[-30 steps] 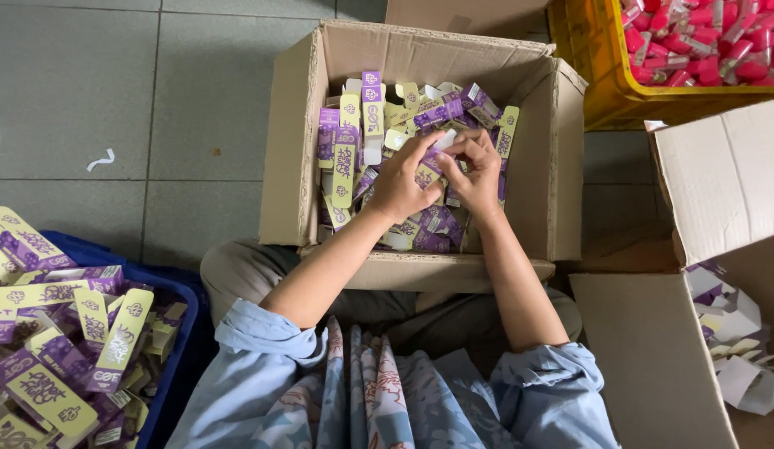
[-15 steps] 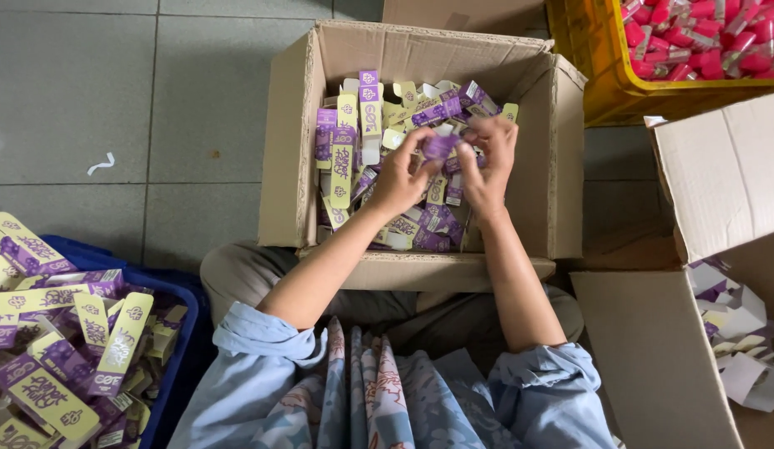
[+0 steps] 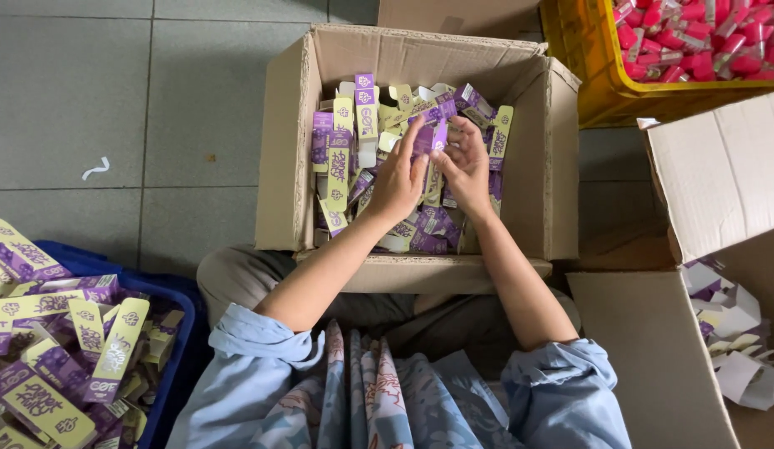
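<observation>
A small packing workshop or factory floor is showing here, with a worker sitting on grey floor tiles [image 3: 112, 108] among bulk stock. An open brown cardboard carton [image 3: 283, 150] is brimming with identical purple-and-cream folded paper cartons [image 3: 345, 158], and a blue plastic bin [image 3: 175, 333] is overflowing with more of them. A yellow plastic crate [image 3: 582, 75] is holding pink and red tubes [image 3: 703, 37], while another open brown cardboard box [image 3: 719, 166] is collecting white and purple paper offcuts [image 3: 732, 333]. Goods are sitting in floor-level containers in large, repeated quantities.
</observation>
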